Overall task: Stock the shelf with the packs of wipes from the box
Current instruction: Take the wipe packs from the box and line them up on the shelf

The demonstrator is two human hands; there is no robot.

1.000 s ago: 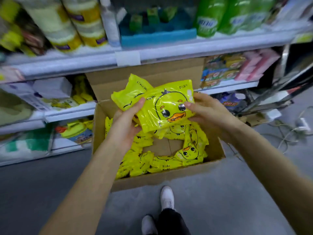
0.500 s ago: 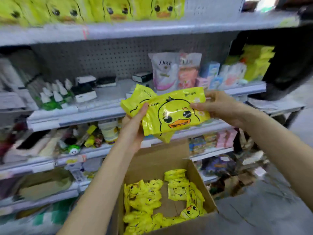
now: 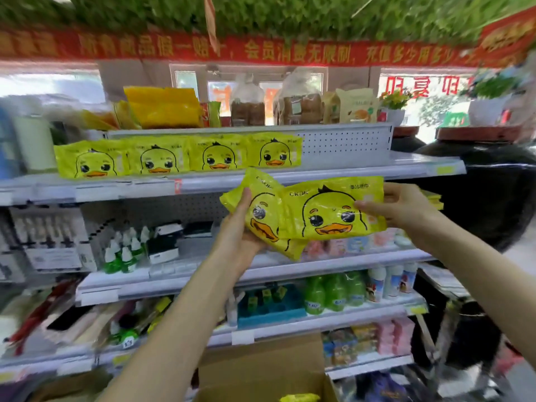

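I hold a stack of yellow duck-face wipe packs (image 3: pixel 324 216) in the air, just below the front edge of the upper shelf (image 3: pixel 362 169). My left hand (image 3: pixel 236 227) grips the stack's left end with the thumb on top. My right hand (image 3: pixel 397 203) pinches its right end. Several matching packs (image 3: pixel 177 158) stand in a row on that shelf, and bare shelf lies to their right. The cardboard box (image 3: pixel 261 369) sits at the bottom of the view, with one yellow pack (image 3: pixel 298 397) showing inside.
Green bottles (image 3: pixel 333 291) and small white-capped bottles (image 3: pixel 124 250) fill the lower shelves. Bagged goods (image 3: pixel 165 107) sit on top of the shelf unit. A large dark jar (image 3: pixel 487 184) stands to the right of the shelving. A red banner (image 3: pixel 261 52) hangs overhead.
Both hands have lifted the packs from the box up to the height of the upper shelf. The view has tilted upward, so the box has dropped to the bottom edge.
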